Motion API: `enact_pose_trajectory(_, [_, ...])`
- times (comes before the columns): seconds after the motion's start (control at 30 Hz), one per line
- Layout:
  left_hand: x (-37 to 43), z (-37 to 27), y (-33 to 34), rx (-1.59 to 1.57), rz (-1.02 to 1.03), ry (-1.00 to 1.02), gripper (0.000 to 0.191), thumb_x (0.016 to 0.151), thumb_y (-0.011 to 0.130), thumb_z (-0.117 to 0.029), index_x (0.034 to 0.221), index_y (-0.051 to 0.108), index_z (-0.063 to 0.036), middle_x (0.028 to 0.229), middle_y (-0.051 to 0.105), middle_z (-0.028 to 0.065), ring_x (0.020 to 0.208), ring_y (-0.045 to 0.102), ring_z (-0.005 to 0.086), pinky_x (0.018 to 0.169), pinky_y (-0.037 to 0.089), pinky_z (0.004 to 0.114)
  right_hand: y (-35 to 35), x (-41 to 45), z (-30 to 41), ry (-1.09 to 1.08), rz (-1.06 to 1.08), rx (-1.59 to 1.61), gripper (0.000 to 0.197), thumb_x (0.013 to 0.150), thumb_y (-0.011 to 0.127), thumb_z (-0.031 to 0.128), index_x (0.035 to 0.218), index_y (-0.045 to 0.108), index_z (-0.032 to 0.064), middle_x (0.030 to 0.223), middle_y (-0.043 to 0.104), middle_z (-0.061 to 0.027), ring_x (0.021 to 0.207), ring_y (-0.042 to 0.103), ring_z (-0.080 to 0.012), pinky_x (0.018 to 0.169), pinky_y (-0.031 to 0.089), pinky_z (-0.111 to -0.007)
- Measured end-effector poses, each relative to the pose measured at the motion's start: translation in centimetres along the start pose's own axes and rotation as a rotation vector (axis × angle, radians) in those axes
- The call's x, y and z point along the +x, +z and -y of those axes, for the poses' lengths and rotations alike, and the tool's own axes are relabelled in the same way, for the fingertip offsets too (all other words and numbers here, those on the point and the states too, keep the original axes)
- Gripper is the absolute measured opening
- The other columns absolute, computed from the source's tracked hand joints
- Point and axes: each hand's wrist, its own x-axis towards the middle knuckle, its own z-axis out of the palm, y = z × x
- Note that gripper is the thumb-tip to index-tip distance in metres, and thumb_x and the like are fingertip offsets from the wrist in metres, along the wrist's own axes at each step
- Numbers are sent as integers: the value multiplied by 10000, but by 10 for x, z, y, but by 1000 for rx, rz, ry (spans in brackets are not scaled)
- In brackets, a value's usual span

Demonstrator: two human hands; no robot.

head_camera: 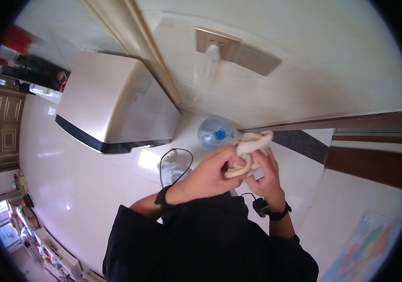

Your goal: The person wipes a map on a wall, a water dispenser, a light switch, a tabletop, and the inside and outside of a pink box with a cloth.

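A cream-coloured cloth (255,142) is bunched up between my two hands in front of my chest. My left hand (215,172) grips its left side, with the thumb and fingers curled into the folds. On the right, my right hand (266,172) pinches the other side of the cloth. Part of the cloth sticks up above the fingers, and its inner folds are hidden by them. Beyond my hands, a clear plastic water-cooler bottle (208,135) with a blue cap (220,134) stands on the floor by the wall.
A silver, box-shaped appliance (116,102) stands to the left. A plug (212,53) sits in the wall socket (202,38). A clear plastic bag (172,172) lies near my left forearm. A coloured map (366,250) is at the lower right, near a doorway with a dark threshold (301,146).
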Motion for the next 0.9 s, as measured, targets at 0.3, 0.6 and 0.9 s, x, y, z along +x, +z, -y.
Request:
enact_pose_trajectory(0.3, [-93, -33, -187, 187, -332, -197, 328, 718, 600, 10, 1010, 454, -27, 764, 505, 35, 675, 505, 95, 592, 445, 226, 177, 74, 120, 69, 195, 96, 699, 628, 571, 31, 1294, 363, 82, 1143, 387, -260, 933, 494, -380, 754, 452, -398])
enact_pose_trajectory(0.6, [-118, -9, -283, 1082, -405, -47, 374, 784, 582, -149, 1141, 494, -79, 865, 513, 110, 686, 559, 305, 546, 462, 370, 277, 138, 161, -84, 151, -212, 718, 638, 628, 143, 1280, 332, 12, 1213, 351, -259, 1152, 346, -386, 996, 260, -481])
enact_pose_trajectory(0.9, [-64, 10, -262, 1219, -333, 253, 279, 792, 552, -138, 1066, 535, -90, 842, 528, 96, 660, 575, 272, 509, 473, 347, 270, 129, 138, 109, -54, -396, 718, 667, 619, 194, 1277, 313, -27, 1131, 395, -247, 1066, 402, -385, 986, 285, -447])
